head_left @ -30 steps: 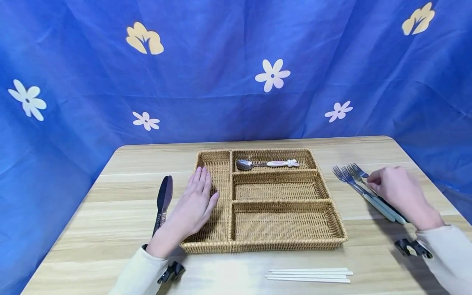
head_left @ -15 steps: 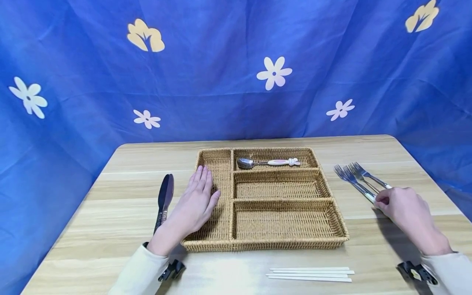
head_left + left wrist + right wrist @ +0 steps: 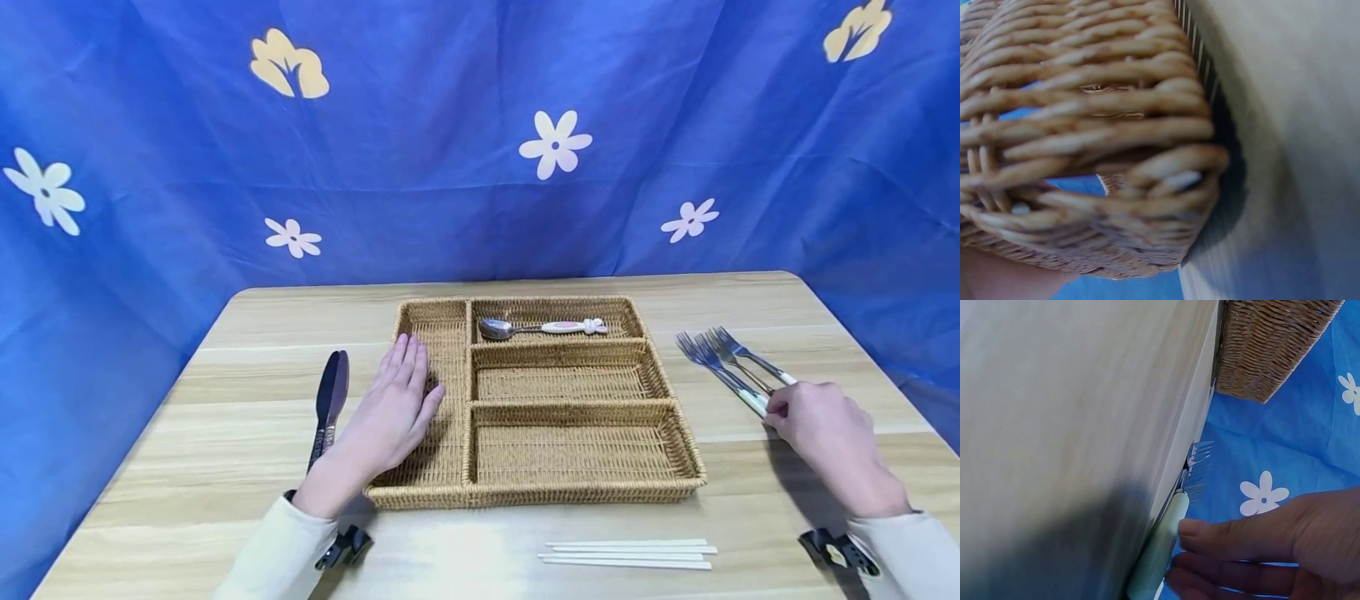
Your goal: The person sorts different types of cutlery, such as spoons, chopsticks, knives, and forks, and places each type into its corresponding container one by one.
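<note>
In the head view my left hand [image 3: 393, 412] lies with straight fingers over the left rim of a woven cutlery tray [image 3: 585, 493], thumb toward its long left compartment. The left wrist view shows the tray's woven corner [image 3: 1104, 137] close up. At the right, my right hand [image 3: 832, 442] has curled fingers at the handles of several forks [image 3: 738, 372]. Thumb and fingertips meet a pale green fork handle [image 3: 1160, 550] in the right wrist view. The hand hides the handle ends from the head camera. A spoon [image 3: 542, 327] lies in the tray's top right compartment.
Two dark knives [image 3: 327, 400] lie left of the tray, partly behind my left forearm. Several white chopsticks [image 3: 626, 553] lie in front of it. A blue flowered curtain [image 3: 420, 150] hangs behind the wooden table [image 3: 210, 467].
My right hand has moved down from the fork necks to their handles, exposing more of the forks, then held nearly still. The left hand stays on the tray; the head view shifts slightly.
</note>
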Demonstrator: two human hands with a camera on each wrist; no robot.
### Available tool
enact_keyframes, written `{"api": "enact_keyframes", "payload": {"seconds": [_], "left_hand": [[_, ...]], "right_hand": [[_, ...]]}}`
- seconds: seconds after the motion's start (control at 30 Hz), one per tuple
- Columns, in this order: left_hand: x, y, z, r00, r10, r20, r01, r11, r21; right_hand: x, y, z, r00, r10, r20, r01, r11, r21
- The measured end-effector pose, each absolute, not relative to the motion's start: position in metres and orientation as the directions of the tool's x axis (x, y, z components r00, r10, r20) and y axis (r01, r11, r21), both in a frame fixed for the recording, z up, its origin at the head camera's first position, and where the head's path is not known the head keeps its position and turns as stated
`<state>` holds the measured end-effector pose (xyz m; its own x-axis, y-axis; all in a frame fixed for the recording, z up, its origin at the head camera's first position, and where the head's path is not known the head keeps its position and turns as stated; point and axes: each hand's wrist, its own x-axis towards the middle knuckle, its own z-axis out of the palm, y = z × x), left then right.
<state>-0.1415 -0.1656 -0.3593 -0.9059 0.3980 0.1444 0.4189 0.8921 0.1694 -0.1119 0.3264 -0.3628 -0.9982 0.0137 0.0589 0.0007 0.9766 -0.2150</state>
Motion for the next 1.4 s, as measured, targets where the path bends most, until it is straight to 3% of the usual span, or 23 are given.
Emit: {"api": "enact_keyframes", "payload": {"seconds": [0.27, 0.7, 1.03, 1.4], "left_hand": [[-0.140, -0.167, -0.360, -0.905, 0.398, 0.148, 0.420, 0.891, 0.172], [-0.140, -0.167, -0.359, -0.906, 0.391, 0.159, 0.416, 0.893, 0.171], [-0.140, -0.168, -0.360, -0.911, 0.379, 0.161, 0.405, 0.896, 0.180], [-0.139, -0.166, -0.361, -0.910, 0.398, 0.119, 0.410, 0.905, 0.112]], "right_hand": [[-0.114, 0.328, -0.363, -1.000, 0.026, -0.014, 0.029, 0.976, -0.215], [-0.119, 0.328, -0.366, -0.998, -0.044, -0.052, -0.028, 0.960, -0.277], [-0.121, 0.329, -0.370, -0.995, -0.091, -0.045, -0.074, 0.953, -0.294], [-0.120, 0.330, -0.369, -0.993, -0.120, 0.004, -0.115, 0.940, -0.320]]}}
